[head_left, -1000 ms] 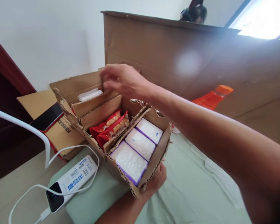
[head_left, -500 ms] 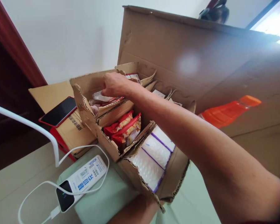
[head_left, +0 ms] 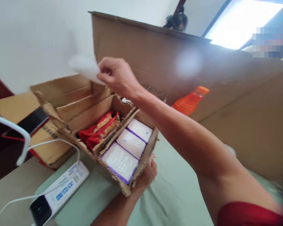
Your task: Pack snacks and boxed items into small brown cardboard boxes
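A deep red sleeve (head_left: 247, 215) shows at the near right — short, with a curved hem above the elbow, its cloth plain and a little blurred at the edge. Beyond it the right arm (head_left: 179, 141) is bare to the right hand (head_left: 119, 75). The left forearm (head_left: 115, 207) is bare too — likewise the left hand (head_left: 148, 175), partly hidden.

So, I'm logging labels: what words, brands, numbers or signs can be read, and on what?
Nothing reads clearly.
White oblong plastic device: blue characters, blurred.
Brown cardboard box at far left: black print, blurred.
White packs with purple edges: blue marks, too small.
Glossy red packets: no legible words.
Blurred white item in the right hand: none legible.
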`<state>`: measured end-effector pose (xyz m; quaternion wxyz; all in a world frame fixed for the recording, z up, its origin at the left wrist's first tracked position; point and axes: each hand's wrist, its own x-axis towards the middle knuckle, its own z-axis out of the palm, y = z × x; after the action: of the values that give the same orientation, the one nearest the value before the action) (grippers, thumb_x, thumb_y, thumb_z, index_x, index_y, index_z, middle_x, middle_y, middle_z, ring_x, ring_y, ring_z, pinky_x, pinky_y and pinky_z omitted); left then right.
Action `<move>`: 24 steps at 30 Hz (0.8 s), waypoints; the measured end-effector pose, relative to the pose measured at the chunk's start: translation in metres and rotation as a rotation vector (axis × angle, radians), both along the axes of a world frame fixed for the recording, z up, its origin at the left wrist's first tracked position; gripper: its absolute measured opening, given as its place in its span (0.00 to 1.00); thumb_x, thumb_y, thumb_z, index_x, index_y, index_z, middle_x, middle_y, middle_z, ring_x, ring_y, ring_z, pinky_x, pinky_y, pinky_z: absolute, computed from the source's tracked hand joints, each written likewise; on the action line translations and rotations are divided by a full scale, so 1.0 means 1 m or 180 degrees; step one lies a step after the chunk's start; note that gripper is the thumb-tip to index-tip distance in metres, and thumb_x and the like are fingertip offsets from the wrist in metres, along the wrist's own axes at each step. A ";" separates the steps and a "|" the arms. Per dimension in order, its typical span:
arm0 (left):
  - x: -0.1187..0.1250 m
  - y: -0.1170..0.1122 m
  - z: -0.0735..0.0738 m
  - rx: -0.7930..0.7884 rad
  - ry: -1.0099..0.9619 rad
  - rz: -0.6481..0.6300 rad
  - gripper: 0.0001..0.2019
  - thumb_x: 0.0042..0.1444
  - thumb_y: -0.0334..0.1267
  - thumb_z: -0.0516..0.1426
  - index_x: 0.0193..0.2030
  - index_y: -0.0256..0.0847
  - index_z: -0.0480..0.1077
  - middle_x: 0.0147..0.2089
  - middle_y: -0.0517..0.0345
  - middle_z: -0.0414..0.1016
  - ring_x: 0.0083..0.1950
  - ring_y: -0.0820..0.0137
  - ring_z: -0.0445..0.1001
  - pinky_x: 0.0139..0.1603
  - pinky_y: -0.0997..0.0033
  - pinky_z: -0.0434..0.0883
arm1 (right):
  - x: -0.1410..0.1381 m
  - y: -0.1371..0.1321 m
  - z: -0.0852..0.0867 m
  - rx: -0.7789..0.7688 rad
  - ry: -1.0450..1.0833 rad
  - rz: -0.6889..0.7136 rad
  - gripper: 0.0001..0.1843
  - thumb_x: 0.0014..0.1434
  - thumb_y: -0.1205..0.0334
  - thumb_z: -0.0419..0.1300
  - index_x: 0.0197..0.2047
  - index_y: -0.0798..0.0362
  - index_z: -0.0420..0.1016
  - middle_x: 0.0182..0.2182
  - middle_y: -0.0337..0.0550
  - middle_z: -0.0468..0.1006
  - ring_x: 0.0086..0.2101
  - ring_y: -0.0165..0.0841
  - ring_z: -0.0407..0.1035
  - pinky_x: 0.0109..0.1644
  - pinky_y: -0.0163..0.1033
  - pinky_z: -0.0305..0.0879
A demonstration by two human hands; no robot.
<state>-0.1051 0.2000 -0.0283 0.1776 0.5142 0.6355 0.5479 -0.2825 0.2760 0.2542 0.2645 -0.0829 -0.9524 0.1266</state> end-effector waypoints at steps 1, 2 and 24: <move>0.000 -0.001 0.001 0.0001 -0.0023 0.0027 0.13 0.56 0.23 0.54 0.42 0.40 0.76 0.41 0.46 0.79 0.47 0.58 0.77 0.51 0.54 0.76 | 0.033 0.010 0.006 -0.0193 0.0385 -0.0055 0.03 0.63 0.62 0.59 0.36 0.50 0.73 0.34 0.36 0.79 0.38 0.31 0.73 0.48 0.36 0.72; 0.000 -0.003 0.002 0.0003 -0.0047 0.0051 0.14 0.54 0.22 0.53 0.41 0.40 0.76 0.41 0.47 0.79 0.46 0.58 0.77 0.51 0.55 0.75 | 0.070 0.020 0.009 -0.0368 0.0728 -0.0176 0.03 0.62 0.61 0.59 0.36 0.49 0.73 0.33 0.36 0.78 0.36 0.31 0.73 0.45 0.36 0.73; 0.014 -0.031 0.033 -0.0090 0.0969 0.0265 0.12 0.56 0.33 0.51 0.40 0.42 0.76 0.41 0.51 0.82 0.45 0.63 0.80 0.48 0.63 0.77 | 0.527 0.144 -0.187 -0.0753 0.0063 -0.3482 0.12 0.52 0.62 0.63 0.41 0.51 0.79 0.53 0.59 0.79 0.52 0.50 0.73 0.58 0.60 0.65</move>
<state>-0.0915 0.1686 0.0047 0.0636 0.5619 0.6836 0.4615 0.2450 0.4196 0.0670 0.2895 -0.5930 -0.7473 0.0777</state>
